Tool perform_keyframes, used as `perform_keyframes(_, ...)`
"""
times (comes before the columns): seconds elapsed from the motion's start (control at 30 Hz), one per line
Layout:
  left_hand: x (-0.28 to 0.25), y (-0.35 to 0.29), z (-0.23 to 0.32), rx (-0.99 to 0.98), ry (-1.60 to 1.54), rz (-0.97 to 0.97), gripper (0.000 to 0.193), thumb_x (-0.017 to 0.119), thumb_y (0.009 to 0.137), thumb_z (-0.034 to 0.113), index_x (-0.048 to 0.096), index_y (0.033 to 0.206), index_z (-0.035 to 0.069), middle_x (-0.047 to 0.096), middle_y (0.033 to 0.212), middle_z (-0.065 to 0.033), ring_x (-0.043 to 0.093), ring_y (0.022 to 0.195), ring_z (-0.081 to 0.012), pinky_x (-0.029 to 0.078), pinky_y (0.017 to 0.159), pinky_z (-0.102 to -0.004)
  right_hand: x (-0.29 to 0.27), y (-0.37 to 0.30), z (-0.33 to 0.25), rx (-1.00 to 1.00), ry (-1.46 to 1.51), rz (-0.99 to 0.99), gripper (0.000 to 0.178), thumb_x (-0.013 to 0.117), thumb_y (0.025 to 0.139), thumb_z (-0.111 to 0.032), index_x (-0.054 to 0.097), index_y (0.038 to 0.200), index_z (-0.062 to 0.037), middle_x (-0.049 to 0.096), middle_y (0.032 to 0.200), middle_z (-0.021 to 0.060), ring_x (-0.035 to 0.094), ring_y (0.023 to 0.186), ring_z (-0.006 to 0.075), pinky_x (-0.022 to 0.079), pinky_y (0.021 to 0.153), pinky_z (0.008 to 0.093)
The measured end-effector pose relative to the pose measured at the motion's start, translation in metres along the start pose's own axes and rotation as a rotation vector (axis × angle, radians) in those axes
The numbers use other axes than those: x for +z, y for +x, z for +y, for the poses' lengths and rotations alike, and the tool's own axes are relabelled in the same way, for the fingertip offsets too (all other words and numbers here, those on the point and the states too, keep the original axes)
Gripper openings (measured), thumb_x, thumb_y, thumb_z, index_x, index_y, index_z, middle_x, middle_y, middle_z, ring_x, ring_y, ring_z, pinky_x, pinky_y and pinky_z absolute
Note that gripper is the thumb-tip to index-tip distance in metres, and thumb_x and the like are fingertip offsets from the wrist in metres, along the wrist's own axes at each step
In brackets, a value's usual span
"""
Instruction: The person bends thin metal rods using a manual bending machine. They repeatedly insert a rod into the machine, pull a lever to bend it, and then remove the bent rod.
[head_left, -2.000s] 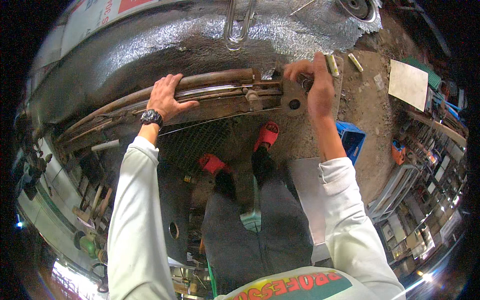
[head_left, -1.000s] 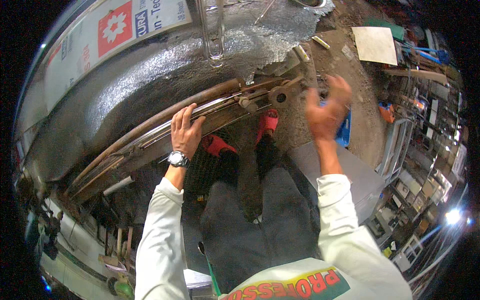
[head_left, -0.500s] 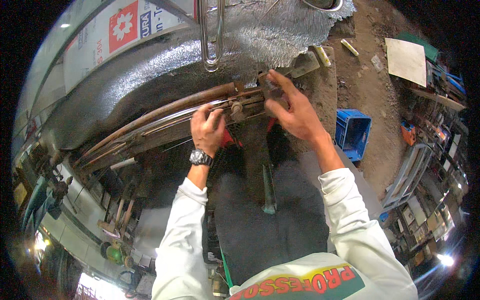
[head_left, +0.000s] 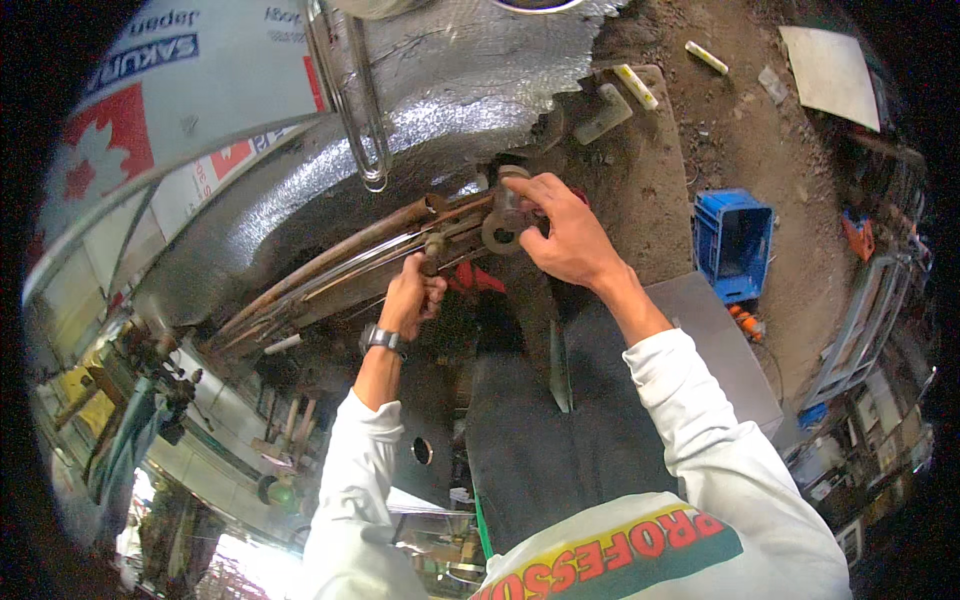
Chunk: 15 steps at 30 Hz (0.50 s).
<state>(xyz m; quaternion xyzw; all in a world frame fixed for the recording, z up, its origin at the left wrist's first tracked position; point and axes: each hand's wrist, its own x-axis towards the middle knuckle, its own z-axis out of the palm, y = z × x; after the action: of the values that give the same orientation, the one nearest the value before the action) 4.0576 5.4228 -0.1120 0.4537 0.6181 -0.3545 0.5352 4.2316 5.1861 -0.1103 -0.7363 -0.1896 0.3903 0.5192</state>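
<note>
My left hand [head_left: 412, 302], a watch on its wrist, is closed with curled fingers at the lower end of a brown metal knob [head_left: 434, 248]; its thumb meets the knob. To its right, my right hand [head_left: 575, 228] has thumb and fingers around a dark short metal cylinder [head_left: 509, 190]. At the near end of that cylinder is a flat metal ring [head_left: 500, 233] with a hole. Beside both hands a bundle of long thin metal rods [head_left: 340, 262] and a rusty pipe [head_left: 345, 240] run off to the left.
Crinkled silver sheeting [head_left: 430, 115] covers the surface beyond, with a bent shiny tube [head_left: 345, 100] above it. On the right are a grey flat bar [head_left: 604, 114], a yellow-white tube [head_left: 636, 87], a blue crate [head_left: 733, 245] and a pale board [head_left: 828, 78] on the dirt floor.
The view has shifted. My left hand has closed from a loose, open curl and now meets the knob. My right hand's fingers have drawn in around the metal cylinder, and the ring has come into sight.
</note>
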Motion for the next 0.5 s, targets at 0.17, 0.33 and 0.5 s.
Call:
perform_keyframes(0.17, 0.005, 0.033, -0.075, 0.354, -0.162, 0.272, 0.042, 0.052, 0.103, 0.041, 0.068, 0.108, 0.003, 0.060, 0.076, -0.0037, 0.057, 0.063, -0.0174, 0.048, 0.060, -0.0313, -0.017, -0.006, 0.041, 0.171, 0.452, 0.031, 0.060, 0.052, 0.084, 0.005, 0.055, 0.142, -0.0064, 0.061, 0.135, 0.0117, 0.067, 0.108, 0.0193, 0.052, 0.097, 0.0334)
perform_keyframes(0.33, 0.010, 0.059, -0.088, 1.163, 1.072, 0.772, 0.029, 0.073, 0.088, 0.019, 0.065, 0.111, 0.001, 0.060, 0.101, -0.0176, 0.062, 0.090, -0.0358, 0.051, 0.077, -0.0447, -0.040, -0.017, 0.095, 0.350, 0.267, 0.196, 0.046, 0.060, 0.088, -0.003, 0.061, 0.134, -0.0053, 0.070, 0.119, 0.0100, 0.067, 0.100, 0.0159, 0.056, 0.084, 0.0306)
perform_keyframes(0.5, -0.013, 0.072, -0.075, 1.174, 1.116, 0.521, 0.026, 0.067, 0.090, 0.014, 0.063, 0.115, 0.004, 0.062, 0.094, -0.0167, 0.060, 0.086, -0.0381, 0.047, 0.074, -0.0480, -0.041, -0.025, 0.120, 0.381, 0.088, 0.099, 0.037, 0.064, 0.092, -0.017, 0.066, 0.126, -0.0033, 0.072, 0.116, 0.0116, 0.067, 0.097, 0.0165, 0.054, 0.084, 0.0323)
